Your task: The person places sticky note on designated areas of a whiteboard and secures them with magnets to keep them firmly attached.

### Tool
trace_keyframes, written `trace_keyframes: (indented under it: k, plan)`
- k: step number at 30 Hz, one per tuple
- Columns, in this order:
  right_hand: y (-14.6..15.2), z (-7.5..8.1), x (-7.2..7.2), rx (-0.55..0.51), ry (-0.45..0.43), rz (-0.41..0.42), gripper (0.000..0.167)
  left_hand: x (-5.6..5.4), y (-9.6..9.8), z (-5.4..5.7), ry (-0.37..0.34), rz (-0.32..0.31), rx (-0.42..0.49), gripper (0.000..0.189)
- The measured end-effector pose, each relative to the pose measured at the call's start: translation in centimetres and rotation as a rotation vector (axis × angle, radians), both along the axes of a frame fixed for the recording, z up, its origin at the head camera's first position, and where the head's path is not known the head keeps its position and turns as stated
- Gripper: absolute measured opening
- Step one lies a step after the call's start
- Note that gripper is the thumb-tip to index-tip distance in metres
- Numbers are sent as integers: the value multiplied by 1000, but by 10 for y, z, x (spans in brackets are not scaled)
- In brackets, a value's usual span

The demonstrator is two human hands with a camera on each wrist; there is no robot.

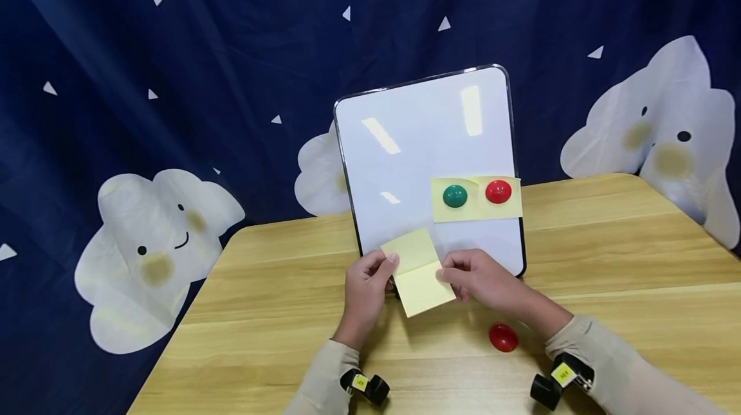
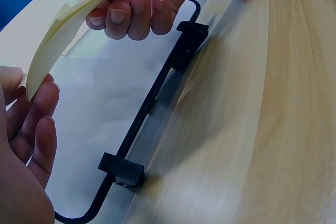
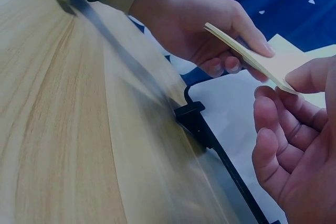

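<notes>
A pad of pale yellow sticky notes (image 1: 425,293) is held between both hands in front of the whiteboard (image 1: 399,177), over its lower edge. One sheet (image 1: 412,251) is folded up away from the pad, with a crease across the middle. My left hand (image 1: 366,289) pinches the left side near that crease, thumb on top. On the opposite side my right hand (image 1: 483,278) pinches the pad's right edge between thumb and fingers. The right wrist view shows the pad (image 3: 252,59) edge-on as a thin stack.
Yellow notes (image 1: 476,209) lie on the board's right side under a green magnet (image 1: 455,196) and a red magnet (image 1: 498,192). Another red magnet (image 1: 503,338) rests on the wooden table (image 1: 260,312) near my right forearm. Black clip-like feet (image 2: 123,169) sit along the board's lower frame.
</notes>
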State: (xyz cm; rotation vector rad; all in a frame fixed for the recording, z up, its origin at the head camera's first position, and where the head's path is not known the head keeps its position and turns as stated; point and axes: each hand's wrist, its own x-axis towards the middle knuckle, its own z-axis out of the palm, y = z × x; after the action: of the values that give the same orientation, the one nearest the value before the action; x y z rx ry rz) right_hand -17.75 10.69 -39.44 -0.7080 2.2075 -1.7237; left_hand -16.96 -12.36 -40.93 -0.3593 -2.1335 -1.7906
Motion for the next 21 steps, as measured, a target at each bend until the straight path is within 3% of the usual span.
trace_keyframes:
  k: [10,17,21]
  plan:
    - [0,-2,0,17,15,15,29,0,3,3,-71,47,14,23]
    - [-1,0,1,11,7,27,30,12,8,23,-64,46,8,22]
    - [0,0,1,12,10,31,30,14,9,26,-70,51,4,21]
